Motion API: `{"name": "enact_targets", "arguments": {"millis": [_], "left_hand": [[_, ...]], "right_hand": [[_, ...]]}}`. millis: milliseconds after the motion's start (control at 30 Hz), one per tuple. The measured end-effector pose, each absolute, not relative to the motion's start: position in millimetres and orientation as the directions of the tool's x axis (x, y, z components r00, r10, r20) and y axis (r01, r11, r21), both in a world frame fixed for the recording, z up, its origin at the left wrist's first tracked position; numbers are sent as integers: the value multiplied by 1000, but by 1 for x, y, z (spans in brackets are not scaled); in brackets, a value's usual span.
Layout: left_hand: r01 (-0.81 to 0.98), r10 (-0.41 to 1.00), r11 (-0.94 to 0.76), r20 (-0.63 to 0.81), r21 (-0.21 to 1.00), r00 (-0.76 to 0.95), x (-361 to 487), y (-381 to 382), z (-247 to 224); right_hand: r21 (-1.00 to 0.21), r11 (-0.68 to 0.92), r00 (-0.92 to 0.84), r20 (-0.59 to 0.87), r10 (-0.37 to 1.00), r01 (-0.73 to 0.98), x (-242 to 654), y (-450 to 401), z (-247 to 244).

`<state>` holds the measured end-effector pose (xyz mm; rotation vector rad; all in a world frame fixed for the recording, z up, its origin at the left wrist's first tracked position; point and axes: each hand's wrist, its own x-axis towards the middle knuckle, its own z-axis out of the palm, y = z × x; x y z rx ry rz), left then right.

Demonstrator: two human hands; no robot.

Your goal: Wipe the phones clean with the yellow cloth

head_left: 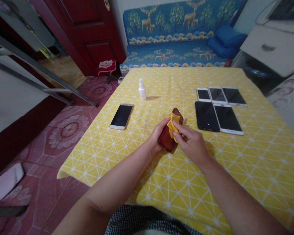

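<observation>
A smartphone (167, 141) with its reddish-brown back facing up is gripped along its left side by my left hand (158, 133), just above the table. My right hand (191, 141) pinches a crumpled yellow cloth (173, 123) and presses it on the phone's back. The cloth covers part of the upper half of the phone, and the phone's screen side is hidden. To the left, another smartphone (122, 116) with a dark screen and pale frame lies face up. Behind it stands a white spray bottle (142, 90), upright.
On the table's right lie several phones in two rows, among them a black one (207, 116) and a white-framed one (228, 118). The yellow patterned tablecloth (107, 153) hangs over the table edge. A blue sofa (171, 49) stands behind, a red stool (107, 66) at back left.
</observation>
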<state>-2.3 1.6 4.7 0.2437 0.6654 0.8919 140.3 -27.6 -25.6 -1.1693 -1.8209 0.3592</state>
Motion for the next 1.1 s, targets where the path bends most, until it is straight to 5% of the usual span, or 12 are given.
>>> {"name": "enact_targets", "arguments": {"millis": [1100], "left_hand": [[-614, 748, 660, -454, 432, 485, -2, 3, 6]], "right_hand": [[-620, 518, -171, 531, 830, 589, 142, -29, -25]]}}
